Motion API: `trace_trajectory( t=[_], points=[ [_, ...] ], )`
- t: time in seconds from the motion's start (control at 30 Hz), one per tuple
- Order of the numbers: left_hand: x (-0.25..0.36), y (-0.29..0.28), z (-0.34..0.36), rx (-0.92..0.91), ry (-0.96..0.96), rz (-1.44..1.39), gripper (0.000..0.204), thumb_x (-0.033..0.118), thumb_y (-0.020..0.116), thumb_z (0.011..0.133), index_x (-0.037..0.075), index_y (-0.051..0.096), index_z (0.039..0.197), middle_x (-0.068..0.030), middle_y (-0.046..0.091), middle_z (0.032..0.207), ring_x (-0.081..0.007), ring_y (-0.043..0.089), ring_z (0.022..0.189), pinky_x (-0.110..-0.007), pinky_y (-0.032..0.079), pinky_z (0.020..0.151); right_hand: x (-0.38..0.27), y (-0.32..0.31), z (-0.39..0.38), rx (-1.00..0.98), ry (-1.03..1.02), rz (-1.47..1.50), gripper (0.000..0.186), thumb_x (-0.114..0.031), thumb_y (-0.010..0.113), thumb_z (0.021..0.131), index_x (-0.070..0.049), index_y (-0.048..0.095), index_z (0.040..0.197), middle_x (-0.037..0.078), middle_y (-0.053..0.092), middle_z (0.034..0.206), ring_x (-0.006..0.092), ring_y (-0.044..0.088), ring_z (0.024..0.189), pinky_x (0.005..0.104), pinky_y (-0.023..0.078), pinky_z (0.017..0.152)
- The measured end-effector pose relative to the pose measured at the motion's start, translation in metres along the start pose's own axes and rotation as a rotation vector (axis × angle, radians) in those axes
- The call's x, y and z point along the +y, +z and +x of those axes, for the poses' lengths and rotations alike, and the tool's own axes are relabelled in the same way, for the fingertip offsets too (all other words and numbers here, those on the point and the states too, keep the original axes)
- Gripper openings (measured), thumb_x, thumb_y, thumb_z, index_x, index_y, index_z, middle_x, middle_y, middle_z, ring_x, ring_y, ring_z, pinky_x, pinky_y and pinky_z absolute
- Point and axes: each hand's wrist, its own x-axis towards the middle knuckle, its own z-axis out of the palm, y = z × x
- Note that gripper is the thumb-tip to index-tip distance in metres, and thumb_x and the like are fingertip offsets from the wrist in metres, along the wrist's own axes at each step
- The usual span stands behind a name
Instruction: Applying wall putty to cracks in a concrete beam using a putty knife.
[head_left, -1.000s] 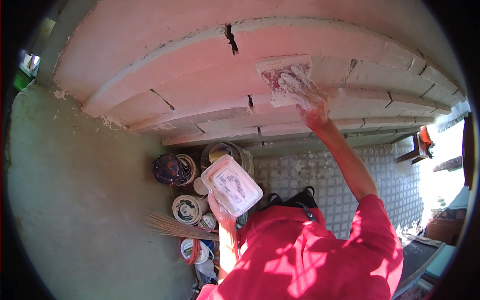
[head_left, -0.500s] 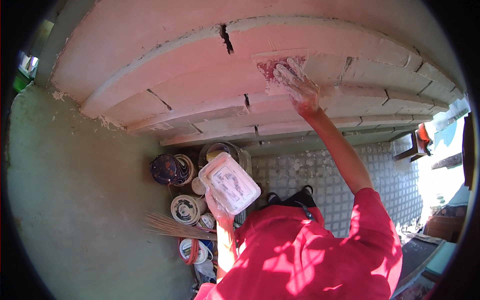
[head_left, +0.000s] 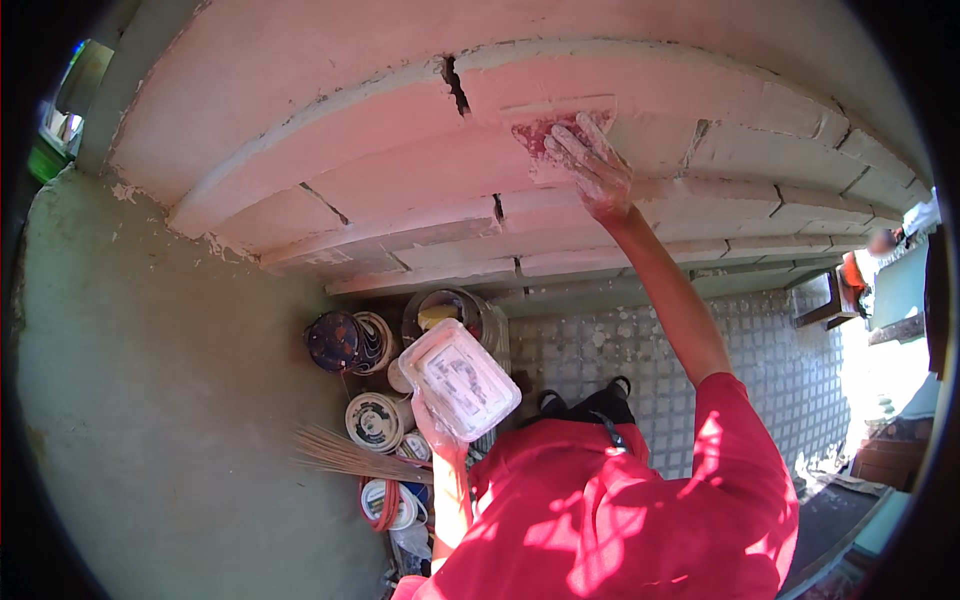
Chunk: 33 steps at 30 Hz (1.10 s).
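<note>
My right hand (head_left: 590, 165), coated in white paste, presses with fingers spread on a square scraper (head_left: 540, 132) that lies flat against the pink wall of stepped, cracked ledges (head_left: 350, 130). My left hand (head_left: 436, 428) grips a pale rectangular plastic tray (head_left: 460, 378) from beneath its left side, smeared with pinkish-white paste. The tray is held over several buckets near the floor, below the ledges.
Paint buckets (head_left: 372, 420), a dark-stained pail (head_left: 330, 342), a metal drum (head_left: 430, 300) and a stick broom (head_left: 350, 455) crowd along the green wall (head_left: 150, 390). A wooden stand (head_left: 825, 310) is at the right by a bright opening, above the patterned tile floor (head_left: 740, 370).
My right hand and the scraper have slid a short way up the wall from a second ago. My left hand still holds the tray in nearly the same place.
</note>
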Motion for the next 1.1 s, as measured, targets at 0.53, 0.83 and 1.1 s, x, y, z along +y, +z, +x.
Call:
trace_trajectory(
  t=[0.53,0.83,1.1],
  points=[
    [-0.002,-0.013,0.015,0.075,0.021,0.021,0.048,0.04,0.035,0.096,0.008,0.048,0.13,-0.007,0.058,0.123,-0.024,0.059,0.108,-0.037,0.048,0.093,-0.072,-0.03,0.034,0.461,0.979,0.299,0.03,-0.004,0.045,0.093,0.004,0.063,0.115,0.019,0.065,0.113,0.0312,0.063,0.106,0.0337,0.048,0.091],
    [-0.002,-0.007,0.015,0.029,-0.007,-0.051,0.052,0.044,0.036,0.095,0.008,0.047,0.131,-0.0075,0.057,0.124,-0.025,0.058,0.11,-0.039,0.048,0.094,-0.098,0.022,0.061,0.318,0.672,0.112,0.052,0.014,0.049,0.072,-0.001,0.062,0.12,0.017,0.061,0.122,0.0337,0.056,0.116,0.0388,0.047,0.094],
    [0.003,-0.007,0.015,0.082,0.001,-0.071,0.05,0.043,0.037,0.095,0.007,0.049,0.129,-0.0078,0.058,0.123,-0.0247,0.059,0.108,-0.039,0.049,0.093,-0.14,0.031,0.078,0.198,0.693,0.401,0.052,0.014,0.047,0.076,-0.004,0.062,0.122,0.018,0.062,0.12,0.0337,0.057,0.115,0.0382,0.049,0.093]
  ],
)
